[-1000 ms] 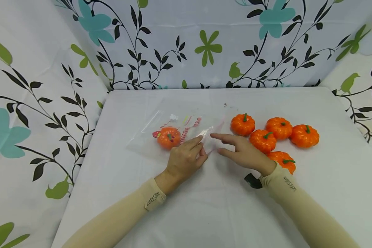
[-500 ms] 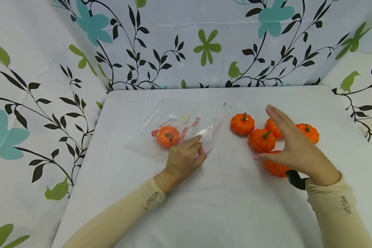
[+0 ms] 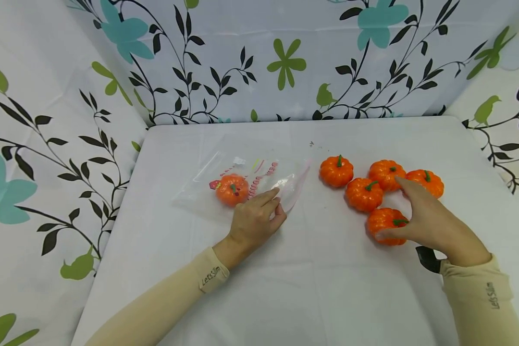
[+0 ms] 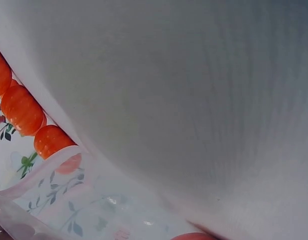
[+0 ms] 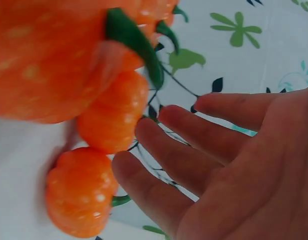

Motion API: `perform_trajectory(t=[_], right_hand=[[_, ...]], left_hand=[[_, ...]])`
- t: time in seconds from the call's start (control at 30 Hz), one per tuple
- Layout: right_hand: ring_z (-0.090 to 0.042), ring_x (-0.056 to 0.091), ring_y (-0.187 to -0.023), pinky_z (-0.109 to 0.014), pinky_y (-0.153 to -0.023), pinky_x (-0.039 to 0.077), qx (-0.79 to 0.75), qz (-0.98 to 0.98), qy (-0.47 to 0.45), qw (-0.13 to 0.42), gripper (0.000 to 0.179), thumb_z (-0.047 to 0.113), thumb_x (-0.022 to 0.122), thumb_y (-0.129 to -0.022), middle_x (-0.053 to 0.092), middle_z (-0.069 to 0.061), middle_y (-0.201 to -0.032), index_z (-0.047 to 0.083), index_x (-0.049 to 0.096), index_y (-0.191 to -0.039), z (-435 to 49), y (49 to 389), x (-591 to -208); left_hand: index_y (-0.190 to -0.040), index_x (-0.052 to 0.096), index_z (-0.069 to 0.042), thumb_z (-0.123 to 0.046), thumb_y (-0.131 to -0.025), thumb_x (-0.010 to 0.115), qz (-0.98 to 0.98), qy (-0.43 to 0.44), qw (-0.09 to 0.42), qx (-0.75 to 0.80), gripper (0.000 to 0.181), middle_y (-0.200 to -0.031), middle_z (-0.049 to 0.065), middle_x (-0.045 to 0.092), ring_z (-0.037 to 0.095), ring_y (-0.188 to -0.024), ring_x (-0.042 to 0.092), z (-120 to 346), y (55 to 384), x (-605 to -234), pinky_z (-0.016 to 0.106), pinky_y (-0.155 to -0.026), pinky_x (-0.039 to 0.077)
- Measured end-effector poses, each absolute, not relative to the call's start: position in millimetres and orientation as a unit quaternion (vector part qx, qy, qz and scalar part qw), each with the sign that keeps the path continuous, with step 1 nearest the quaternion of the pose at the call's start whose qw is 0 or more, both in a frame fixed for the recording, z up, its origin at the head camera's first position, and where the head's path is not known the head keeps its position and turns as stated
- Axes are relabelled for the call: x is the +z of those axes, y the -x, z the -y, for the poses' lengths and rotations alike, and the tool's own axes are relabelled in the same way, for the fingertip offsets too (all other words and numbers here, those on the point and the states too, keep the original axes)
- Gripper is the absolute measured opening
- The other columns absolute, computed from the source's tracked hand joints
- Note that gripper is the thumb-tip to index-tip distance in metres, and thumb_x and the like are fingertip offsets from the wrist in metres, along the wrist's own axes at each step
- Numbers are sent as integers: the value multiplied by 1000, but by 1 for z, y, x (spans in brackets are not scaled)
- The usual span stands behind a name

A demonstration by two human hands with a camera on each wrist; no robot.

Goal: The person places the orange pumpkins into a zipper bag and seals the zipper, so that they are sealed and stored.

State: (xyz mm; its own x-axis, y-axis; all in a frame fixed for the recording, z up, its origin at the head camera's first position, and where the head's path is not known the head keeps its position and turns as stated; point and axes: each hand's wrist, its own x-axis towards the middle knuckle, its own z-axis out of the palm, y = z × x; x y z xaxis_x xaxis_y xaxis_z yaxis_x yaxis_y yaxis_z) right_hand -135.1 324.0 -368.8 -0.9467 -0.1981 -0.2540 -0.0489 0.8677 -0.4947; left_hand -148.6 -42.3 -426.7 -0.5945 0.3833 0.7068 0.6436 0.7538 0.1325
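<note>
A clear plastic bag (image 3: pixel 194 192) with red print lies left of centre in the head view, and one small orange toy pumpkin (image 3: pixel 232 190) shows inside it. My left hand (image 3: pixel 256 218) pinches the bag near its open edge. In the left wrist view the pink-tinted lip of the bag (image 4: pixel 38 180) stands raised. My right hand (image 3: pixel 437 223) spreads around the nearest loose pumpkin (image 3: pixel 384 223), thumb right at its front side. The right wrist view has this pumpkin (image 5: pixel 48 60) large at upper left, with the fingers (image 5: pixel 199 160) straight and apart.
Several more orange pumpkins with green stems sit behind it: one pumpkin (image 3: pixel 336 171) nearest the bag, another pumpkin (image 3: pixel 364 194) in the middle, and a partly covered pumpkin (image 3: pixel 430 182) at right. Patterned curtains (image 3: pixel 242 57) surround the white table (image 3: pixel 285 288).
My right hand has moved right, away from the bag's opening, then lowered over the nearest pumpkin. The left hand has stayed at the bag.
</note>
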Motion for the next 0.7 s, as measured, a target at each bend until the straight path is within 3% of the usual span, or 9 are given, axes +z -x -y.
perform_trajectory(t=[0.23,0.5,0.7], right_hand=[[-52,42,-128,-72,-98,39,-230,-955,60,177,125,67,85,-64,41,-33,-146,-8,34,-150,-337,130,-389],[-47,53,-115,-66,-92,47,-225,-955,61,181,114,62,89,-62,54,-31,-130,-9,44,-140,-338,128,-398],[-37,58,-110,-56,-90,53,-239,-947,103,188,94,52,91,-66,62,-19,-123,-2,55,-134,-329,127,-393]], left_hand=[[-85,80,-4,-9,-81,69,871,292,345,-192,13,-103,7,77,19,-90,75,41,149,-428,34,-68,62],[-85,80,-3,-8,-81,69,873,296,330,-204,13,-104,9,76,21,-91,75,41,148,-428,34,-73,62],[-85,80,-3,-8,-81,69,875,294,326,-204,13,-104,9,76,20,-92,75,42,146,-428,34,-74,62]])
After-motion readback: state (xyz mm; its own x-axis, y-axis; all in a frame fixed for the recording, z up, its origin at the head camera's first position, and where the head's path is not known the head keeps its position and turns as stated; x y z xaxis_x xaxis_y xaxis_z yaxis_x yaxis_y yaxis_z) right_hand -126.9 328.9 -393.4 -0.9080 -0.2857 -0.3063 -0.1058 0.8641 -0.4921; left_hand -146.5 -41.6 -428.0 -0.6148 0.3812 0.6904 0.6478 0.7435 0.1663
